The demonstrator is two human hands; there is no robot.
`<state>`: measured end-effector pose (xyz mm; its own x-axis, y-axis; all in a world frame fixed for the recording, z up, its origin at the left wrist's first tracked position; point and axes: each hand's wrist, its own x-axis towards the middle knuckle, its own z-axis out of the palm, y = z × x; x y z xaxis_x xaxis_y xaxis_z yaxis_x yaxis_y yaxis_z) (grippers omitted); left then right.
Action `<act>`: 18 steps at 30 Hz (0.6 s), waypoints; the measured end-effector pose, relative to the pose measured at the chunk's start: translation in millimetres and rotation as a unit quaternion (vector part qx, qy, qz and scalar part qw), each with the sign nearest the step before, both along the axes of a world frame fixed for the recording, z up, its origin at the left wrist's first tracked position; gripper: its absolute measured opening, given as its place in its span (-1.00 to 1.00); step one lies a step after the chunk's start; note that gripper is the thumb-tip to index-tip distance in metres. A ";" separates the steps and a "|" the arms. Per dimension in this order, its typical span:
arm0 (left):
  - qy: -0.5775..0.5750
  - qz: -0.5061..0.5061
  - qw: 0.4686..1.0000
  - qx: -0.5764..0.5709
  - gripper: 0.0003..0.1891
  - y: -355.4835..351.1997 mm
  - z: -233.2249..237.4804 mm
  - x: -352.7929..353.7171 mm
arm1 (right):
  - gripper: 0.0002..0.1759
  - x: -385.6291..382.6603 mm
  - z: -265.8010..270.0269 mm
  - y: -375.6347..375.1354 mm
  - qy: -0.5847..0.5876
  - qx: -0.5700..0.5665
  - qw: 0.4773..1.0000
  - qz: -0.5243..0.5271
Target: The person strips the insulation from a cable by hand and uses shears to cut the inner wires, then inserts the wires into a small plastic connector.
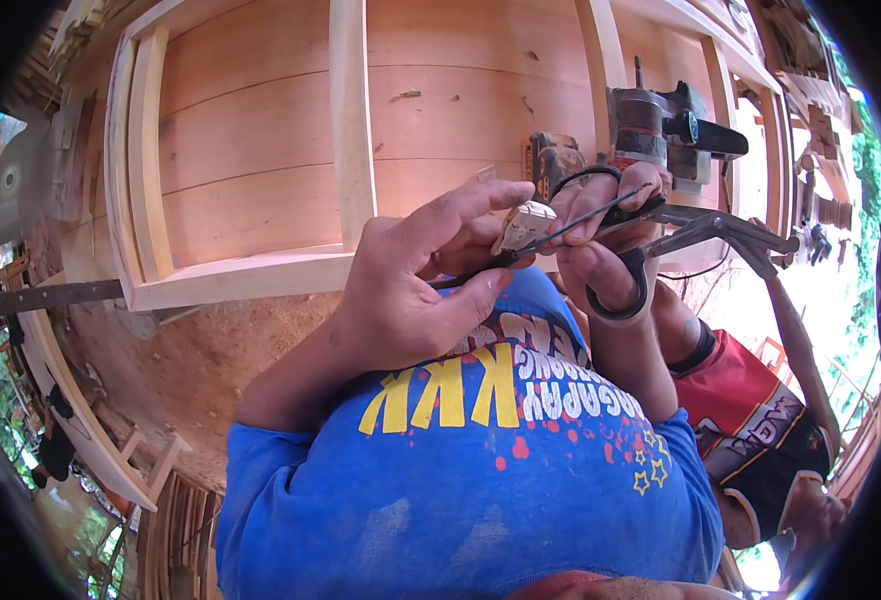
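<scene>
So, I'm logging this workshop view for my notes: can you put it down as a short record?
Left hand: holds a pale piece
Right hand: fingers in the black loops of the scissors
Between the hands: a thin dark strip
Beyond the hands: wooden frame with boards inside
Tool: power tool beyond the right hand
Nearby: another person in red shorts, at right
Unclear: what the pale piece is

Small pale block (525,226), dark-marked, tilted, centre; thin dark strand (602,209) slants up-right; black-handled scissors (644,288) right of centre.
</scene>
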<state>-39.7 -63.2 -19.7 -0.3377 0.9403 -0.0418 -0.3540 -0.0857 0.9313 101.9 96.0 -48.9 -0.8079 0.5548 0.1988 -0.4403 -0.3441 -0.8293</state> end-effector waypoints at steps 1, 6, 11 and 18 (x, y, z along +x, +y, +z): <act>0.009 -0.001 1.000 0.003 -0.40 0.4 -0.3 -0.4 | -0.43 -0.4 0.5 0.4 0.001 -0.001 1.000 0.001; 0.052 0.006 0.998 0.036 -0.44 1.3 -4.4 0.1 | -0.42 0.0 -2.1 2.4 0.001 0.016 1.000 0.001; 0.058 0.013 0.997 0.045 -0.46 1.7 -4.5 0.8 | -0.42 0.2 -2.3 3.5 0.002 0.013 1.000 0.004; -0.084 0.049 0.993 -0.062 -0.42 8.8 -5.9 -7.2 | -0.50 -15.0 17.2 -0.9 -0.148 -0.001 0.987 -0.065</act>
<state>-47.0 -54.5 -25.6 -0.4060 0.8874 -0.2183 -0.5011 -0.0164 0.8652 86.9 95.1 -31.8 -0.7530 0.6570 -0.0360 -0.2195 -0.3024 -0.9276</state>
